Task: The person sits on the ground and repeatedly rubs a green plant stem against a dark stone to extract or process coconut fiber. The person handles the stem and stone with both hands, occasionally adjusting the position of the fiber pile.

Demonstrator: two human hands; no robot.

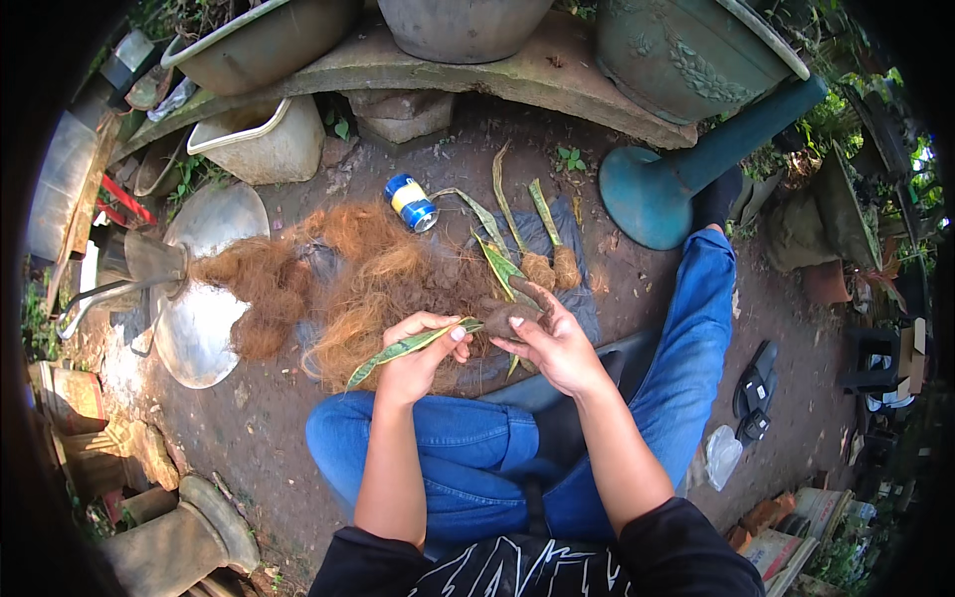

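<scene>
Between finger and thumb, my left hand (418,354) grips a snake plant leaf (406,346) with yellow edges. My right hand (556,339) holds the dark soil ball (501,319) at that leaf's base. Just beyond my right hand lies another variegated leaf (503,267). Two snake plant cuttings with fiber-wrapped root balls (567,267) rest on a black plastic sheet (586,306). Brown coconut fiber (365,291) is heaped ahead of my left hand, with dark soil (451,287) beside it. A blue and yellow can (411,202) lies past the heap.
Left of the fiber is a metal pedestal fan or stand base (201,328). A concrete bench (448,74) carrying large pots (686,60) curves across the far side. A teal pedestal (645,198) leans at right. Black slippers (755,392) and a plastic bag (722,457) lie right of my leg.
</scene>
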